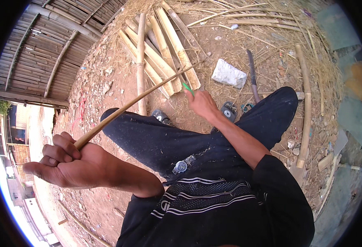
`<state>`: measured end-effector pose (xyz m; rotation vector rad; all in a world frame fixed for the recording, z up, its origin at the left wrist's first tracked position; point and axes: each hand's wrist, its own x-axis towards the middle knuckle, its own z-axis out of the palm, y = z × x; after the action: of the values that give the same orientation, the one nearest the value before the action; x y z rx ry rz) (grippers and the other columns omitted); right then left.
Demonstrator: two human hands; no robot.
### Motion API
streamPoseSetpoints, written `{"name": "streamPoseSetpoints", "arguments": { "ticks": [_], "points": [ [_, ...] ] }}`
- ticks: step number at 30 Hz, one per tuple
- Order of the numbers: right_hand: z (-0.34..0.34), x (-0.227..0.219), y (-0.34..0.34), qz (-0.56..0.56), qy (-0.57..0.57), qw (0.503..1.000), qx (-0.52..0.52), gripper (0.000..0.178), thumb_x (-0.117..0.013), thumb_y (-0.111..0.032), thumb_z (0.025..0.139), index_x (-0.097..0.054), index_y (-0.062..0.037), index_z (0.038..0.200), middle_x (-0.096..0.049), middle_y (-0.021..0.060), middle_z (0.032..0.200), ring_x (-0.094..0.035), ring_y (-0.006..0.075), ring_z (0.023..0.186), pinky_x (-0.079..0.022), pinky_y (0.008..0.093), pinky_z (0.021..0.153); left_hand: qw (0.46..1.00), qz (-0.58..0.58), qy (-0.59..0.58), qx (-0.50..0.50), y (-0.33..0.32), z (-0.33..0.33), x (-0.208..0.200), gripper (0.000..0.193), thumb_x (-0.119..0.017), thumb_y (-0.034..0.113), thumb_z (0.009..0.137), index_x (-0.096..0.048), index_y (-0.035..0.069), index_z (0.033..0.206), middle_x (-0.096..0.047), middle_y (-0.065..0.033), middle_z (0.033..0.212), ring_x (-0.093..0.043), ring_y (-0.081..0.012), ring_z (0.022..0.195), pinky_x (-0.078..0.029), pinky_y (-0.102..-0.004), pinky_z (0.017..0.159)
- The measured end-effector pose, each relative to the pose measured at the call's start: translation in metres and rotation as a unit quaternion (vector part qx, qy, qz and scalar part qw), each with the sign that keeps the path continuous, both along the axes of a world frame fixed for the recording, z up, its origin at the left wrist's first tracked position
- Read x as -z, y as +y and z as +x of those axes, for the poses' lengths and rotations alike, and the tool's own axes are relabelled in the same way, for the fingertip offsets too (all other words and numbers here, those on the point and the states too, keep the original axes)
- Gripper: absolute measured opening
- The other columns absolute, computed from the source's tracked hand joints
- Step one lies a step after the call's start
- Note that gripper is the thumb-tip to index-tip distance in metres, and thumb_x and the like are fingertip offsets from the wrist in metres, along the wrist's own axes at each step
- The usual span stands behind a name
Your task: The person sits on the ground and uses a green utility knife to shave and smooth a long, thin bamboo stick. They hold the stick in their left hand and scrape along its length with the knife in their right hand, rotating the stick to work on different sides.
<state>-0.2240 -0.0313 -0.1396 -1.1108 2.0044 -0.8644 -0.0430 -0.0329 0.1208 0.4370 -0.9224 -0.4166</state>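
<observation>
My left hand point(80, 164) is closed round the thick end of a long bamboo stick point(125, 107), at the left of the view. The stick slants up and away across my left knee, tapering toward its far tip. My right hand point(203, 103) is closed on a small green-handled tool point(188, 88), which looks like a knife. Its narrow dark front part meets the stick near the far end; the blade is too small to make out clearly. Dark trousers point(148, 136) cover my spread legs, and a wristwatch point(181, 166) lies on my lap.
Split bamboo halves point(177, 45) lie ahead beside a round pole point(141, 61). A white stone block point(229, 74) and a machete point(251, 68) are on the ground to the right. Another bamboo pole point(305, 107) lies farther right. A bamboo-slat wall point(45, 53) stands at upper left.
</observation>
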Motion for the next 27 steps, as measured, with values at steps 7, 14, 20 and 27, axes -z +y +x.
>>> {"name": "streamPoseSetpoints", "arguments": {
  "ticks": [7,14,20,27],
  "points": [
    [0.025,-0.042,0.016,-0.229,0.036,0.971,-0.064,0.057,-0.040,-0.038,0.099,-0.059,0.0058,0.066,-0.049,0.0162,0.046,-0.047,0.0261,0.037,-0.041,0.0428,0.042,0.999,-0.013,0.023,-0.031,-0.002,-0.005,-0.002,0.041,-0.047,0.034,0.098,-0.028,0.016,0.066,-0.019,0.0034,0.049,-0.016,-0.0077,0.042,-0.018,-0.0239,0.045],
    [-0.051,0.113,-0.013,0.011,0.108,0.994,0.022,0.058,-0.037,-0.041,0.098,-0.058,0.0040,0.068,-0.058,0.0226,0.061,-0.058,0.0334,0.051,-0.048,0.0434,0.051,1.000,-0.019,-0.013,0.000,-0.011,-0.004,-0.010,0.046,-0.043,0.037,0.099,-0.022,0.017,0.063,-0.018,0.0034,0.048,-0.015,-0.0072,0.042,-0.019,-0.0232,0.046],
    [0.012,-0.048,0.009,-0.201,-0.008,0.978,-0.061,0.060,-0.039,-0.041,0.098,-0.060,0.0066,0.069,-0.053,0.0199,0.051,-0.056,0.0315,0.045,-0.047,0.0449,0.050,0.999,-0.007,0.008,-0.032,-0.019,-0.005,-0.009,0.044,-0.046,0.032,0.098,-0.023,0.017,0.064,-0.019,0.0037,0.048,-0.015,-0.0070,0.041,-0.019,-0.0246,0.046],
    [0.001,-0.017,-0.016,-0.038,0.008,0.999,-0.025,0.061,-0.039,-0.041,0.098,-0.060,0.0065,0.066,-0.051,0.0143,0.044,-0.053,0.0297,0.039,-0.046,0.0409,0.046,1.000,-0.011,-0.009,0.018,-0.024,0.005,-0.007,0.046,-0.047,0.030,0.098,-0.021,0.018,0.063,-0.017,0.0043,0.048,-0.015,-0.0072,0.041,-0.018,-0.0249,0.047]
  ]
}}
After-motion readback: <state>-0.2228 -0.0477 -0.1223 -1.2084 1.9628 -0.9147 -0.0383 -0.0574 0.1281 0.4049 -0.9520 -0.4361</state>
